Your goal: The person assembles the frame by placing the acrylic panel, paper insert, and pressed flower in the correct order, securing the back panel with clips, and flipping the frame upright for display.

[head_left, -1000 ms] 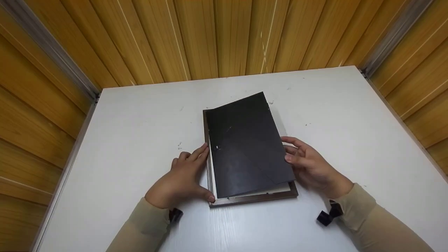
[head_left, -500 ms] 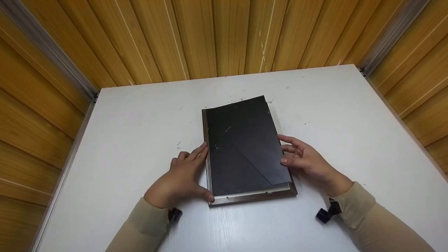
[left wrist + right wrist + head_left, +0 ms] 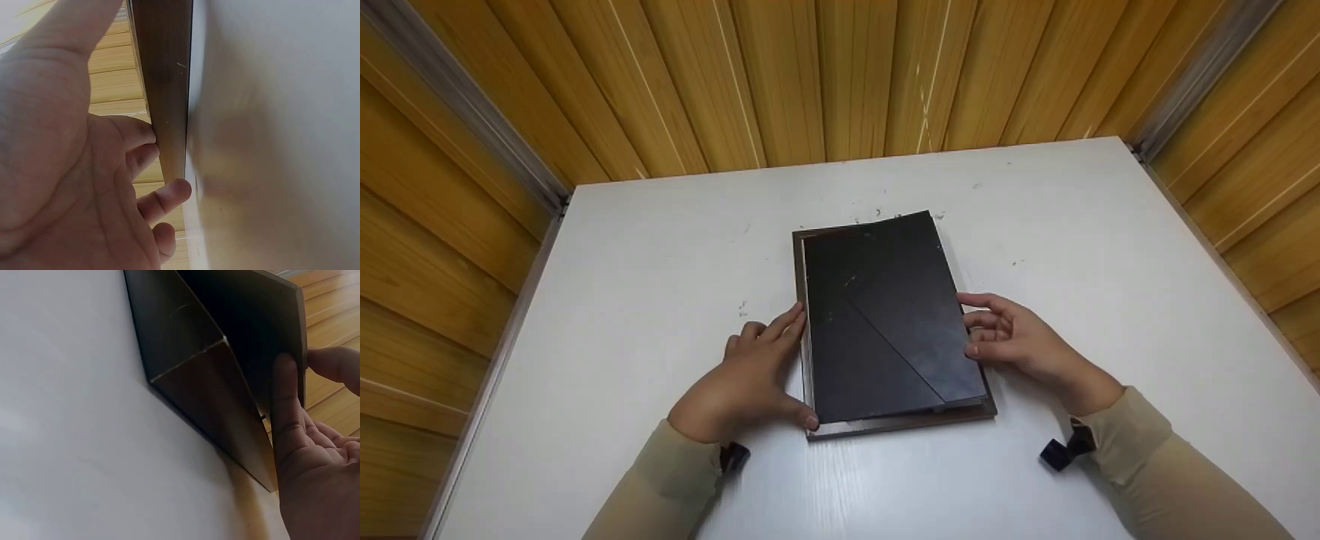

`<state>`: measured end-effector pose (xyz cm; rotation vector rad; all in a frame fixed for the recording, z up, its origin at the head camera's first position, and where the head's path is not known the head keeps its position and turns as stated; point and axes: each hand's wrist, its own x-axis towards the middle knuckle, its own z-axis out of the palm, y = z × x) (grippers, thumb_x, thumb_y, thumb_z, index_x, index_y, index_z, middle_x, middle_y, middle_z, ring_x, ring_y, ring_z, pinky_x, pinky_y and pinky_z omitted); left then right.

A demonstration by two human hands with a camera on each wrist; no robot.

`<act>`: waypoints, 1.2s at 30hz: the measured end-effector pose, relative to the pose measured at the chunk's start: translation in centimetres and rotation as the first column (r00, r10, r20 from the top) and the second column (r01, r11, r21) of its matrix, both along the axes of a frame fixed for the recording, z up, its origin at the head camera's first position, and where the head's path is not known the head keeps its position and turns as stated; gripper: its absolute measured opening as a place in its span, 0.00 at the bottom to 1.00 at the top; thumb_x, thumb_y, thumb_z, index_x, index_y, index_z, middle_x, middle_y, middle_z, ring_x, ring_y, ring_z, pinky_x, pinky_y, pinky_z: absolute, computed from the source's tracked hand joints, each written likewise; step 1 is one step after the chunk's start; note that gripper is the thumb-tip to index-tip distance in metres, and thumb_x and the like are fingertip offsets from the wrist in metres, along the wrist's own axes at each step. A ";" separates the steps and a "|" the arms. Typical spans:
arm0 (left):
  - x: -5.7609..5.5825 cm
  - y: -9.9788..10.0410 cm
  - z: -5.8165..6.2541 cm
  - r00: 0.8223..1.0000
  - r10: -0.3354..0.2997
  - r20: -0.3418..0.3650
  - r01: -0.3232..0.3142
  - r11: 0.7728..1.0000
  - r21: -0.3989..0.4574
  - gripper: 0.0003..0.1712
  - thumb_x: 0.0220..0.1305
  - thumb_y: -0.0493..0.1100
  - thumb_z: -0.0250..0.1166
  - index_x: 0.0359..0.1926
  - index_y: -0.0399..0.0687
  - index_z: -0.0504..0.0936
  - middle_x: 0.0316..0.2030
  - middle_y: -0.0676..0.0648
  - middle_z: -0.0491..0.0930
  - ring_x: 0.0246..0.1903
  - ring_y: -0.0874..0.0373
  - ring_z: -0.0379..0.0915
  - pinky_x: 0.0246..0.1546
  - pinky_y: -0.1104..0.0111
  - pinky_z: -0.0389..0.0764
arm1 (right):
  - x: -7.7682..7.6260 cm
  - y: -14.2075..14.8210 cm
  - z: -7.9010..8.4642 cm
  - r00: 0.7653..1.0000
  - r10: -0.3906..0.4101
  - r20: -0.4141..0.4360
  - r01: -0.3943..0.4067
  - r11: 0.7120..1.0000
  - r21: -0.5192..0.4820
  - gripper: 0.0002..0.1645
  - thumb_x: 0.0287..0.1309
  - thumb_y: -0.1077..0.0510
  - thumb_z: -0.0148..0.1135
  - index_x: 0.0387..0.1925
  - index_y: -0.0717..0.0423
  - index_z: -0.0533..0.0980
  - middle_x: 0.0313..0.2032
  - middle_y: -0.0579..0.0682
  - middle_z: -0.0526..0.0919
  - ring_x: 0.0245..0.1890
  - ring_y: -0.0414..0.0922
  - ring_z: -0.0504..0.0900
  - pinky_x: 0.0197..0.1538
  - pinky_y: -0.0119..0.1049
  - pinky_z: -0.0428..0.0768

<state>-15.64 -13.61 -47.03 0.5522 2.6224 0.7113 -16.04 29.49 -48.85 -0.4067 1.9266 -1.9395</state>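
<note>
A picture frame point(image 3: 900, 426) with a brown border lies back side up on the white table. Its black backing board point(image 3: 877, 322) sits over it, with the left side down inside the border and the right side tilted up. In the right wrist view my right hand point(image 3: 320, 439) pinches the raised edge of the backing board point(image 3: 259, 320), one finger beneath it, above the frame's brown side point(image 3: 208, 394). My left hand point(image 3: 746, 386) rests against the frame's left side, fingers extended, thumb at the near left corner. Left wrist view: fingertips point(image 3: 143, 135) touch the frame's side point(image 3: 166, 73).
The white table point(image 3: 645, 285) carries small dark specks around the frame. Yellow wood-grain panels point(image 3: 855, 82) stand behind it and on both sides. A small black device point(image 3: 1057, 454) hangs at the right cuff.
The backing board's raised right side has come lower. The board has slid toward the near rail, covering the pale strip there and baring the far rail at left. My left hand stays put.
</note>
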 end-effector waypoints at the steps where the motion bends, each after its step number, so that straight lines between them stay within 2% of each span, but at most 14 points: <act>1: 0.0 0.0 0.0 1.000 -0.003 -0.001 0.003 1.000 -0.003 0.93 0.34 0.67 0.96 0.94 0.64 0.47 0.92 0.70 0.40 0.75 0.45 0.58 0.72 0.47 0.71 | 0.0 0.0 0.0 1.000 0.001 -0.007 -0.001 1.000 0.003 0.48 0.66 0.76 0.69 0.84 0.74 0.59 0.56 0.44 0.84 0.43 0.33 0.86 0.47 0.25 0.88; 4: 0.0 0.1 0.0 1.000 0.002 0.001 -0.002 1.000 -0.012 0.92 0.34 0.66 0.97 0.94 0.65 0.47 0.92 0.71 0.40 0.76 0.46 0.58 0.72 0.48 0.72 | 0.0 -0.1 0.0 0.999 -0.014 -0.042 0.016 0.999 0.033 0.48 0.65 0.77 0.69 0.82 0.78 0.60 0.57 0.46 0.81 0.41 0.32 0.83 0.43 0.24 0.84; 7: 0.0 0.1 0.0 1.000 0.015 0.005 -0.015 1.000 -0.009 0.93 0.32 0.65 0.97 0.94 0.67 0.47 0.92 0.72 0.40 0.77 0.46 0.57 0.73 0.46 0.72 | -0.1 -0.1 0.0 0.996 -0.047 -0.082 0.057 0.991 0.123 0.48 0.64 0.75 0.72 0.81 0.80 0.62 0.55 0.46 0.79 0.40 0.32 0.81 0.41 0.24 0.81; 12: 0.0 0.1 0.0 1.000 0.016 0.002 -0.016 1.000 -0.004 0.93 0.31 0.64 0.98 0.94 0.66 0.49 0.92 0.71 0.41 0.78 0.45 0.57 0.73 0.46 0.72 | -0.2 -0.1 -0.1 0.995 -0.051 -0.090 0.076 0.950 0.304 0.50 0.62 0.69 0.78 0.81 0.74 0.67 0.55 0.52 0.79 0.46 0.34 0.80 0.49 0.24 0.80; 16: 0.0 0.2 -0.1 1.000 0.013 -0.001 -0.013 1.000 -0.003 0.93 0.31 0.64 0.98 0.94 0.64 0.49 0.92 0.71 0.41 0.77 0.45 0.58 0.71 0.48 0.72 | -0.2 -0.1 -0.1 0.994 -0.040 -0.102 0.076 0.922 0.380 0.50 0.62 0.66 0.80 0.82 0.70 0.69 0.56 0.56 0.79 0.48 0.37 0.79 0.51 0.24 0.80; 23: 0.0 0.2 0.0 1.000 0.020 0.003 -0.020 1.000 -0.011 0.94 0.31 0.66 0.98 0.94 0.67 0.48 0.92 0.72 0.40 0.77 0.44 0.58 0.71 0.47 0.75 | -0.1 -0.3 -0.1 0.979 -0.006 -0.203 0.089 0.912 0.399 0.47 0.62 0.67 0.80 0.80 0.70 0.71 0.47 0.51 0.75 0.45 0.38 0.72 0.46 0.26 0.73; 28: 0.0 0.0 0.0 1.000 0.001 0.003 -0.001 1.000 -0.001 0.93 0.32 0.67 0.97 0.94 0.63 0.48 0.93 0.69 0.40 0.80 0.44 0.57 0.77 0.44 0.68 | 0.0 -0.4 -0.3 0.967 0.016 -0.254 0.084 0.921 0.381 0.45 0.66 0.67 0.78 0.80 0.69 0.71 0.45 0.50 0.73 0.43 0.38 0.69 0.44 0.29 0.68; 30: 0.0 0.0 0.0 1.000 -0.002 0.007 0.002 1.000 0.002 0.93 0.33 0.67 0.97 0.94 0.63 0.48 0.93 0.68 0.40 0.80 0.44 0.56 0.78 0.44 0.68 | 0.0 -0.4 -0.4 0.969 0.019 -0.248 0.078 0.924 0.374 0.42 0.71 0.67 0.74 0.81 0.68 0.70 0.47 0.51 0.74 0.45 0.37 0.70 0.46 0.28 0.69; 33: 0.1 -0.1 0.0 1.000 0.002 0.013 -0.002 1.000 0.003 0.92 0.34 0.66 0.97 0.94 0.64 0.47 0.93 0.69 0.40 0.80 0.44 0.56 0.77 0.44 0.72 | -0.1 -0.2 -0.5 0.981 0.008 -0.193 0.060 0.937 0.343 0.37 0.78 0.67 0.65 0.83 0.67 0.67 0.52 0.51 0.77 0.48 0.34 0.73 0.50 0.23 0.73; 36: 0.1 0.0 0.0 1.000 0.002 0.014 -0.002 1.000 0.003 0.92 0.35 0.66 0.96 0.94 0.64 0.47 0.93 0.69 0.40 0.81 0.43 0.56 0.77 0.43 0.73 | -0.2 0.0 -0.7 0.986 0.001 -0.165 0.053 0.945 0.323 0.37 0.79 0.68 0.62 0.83 0.66 0.66 0.57 0.50 0.78 0.51 0.33 0.75 0.53 0.22 0.77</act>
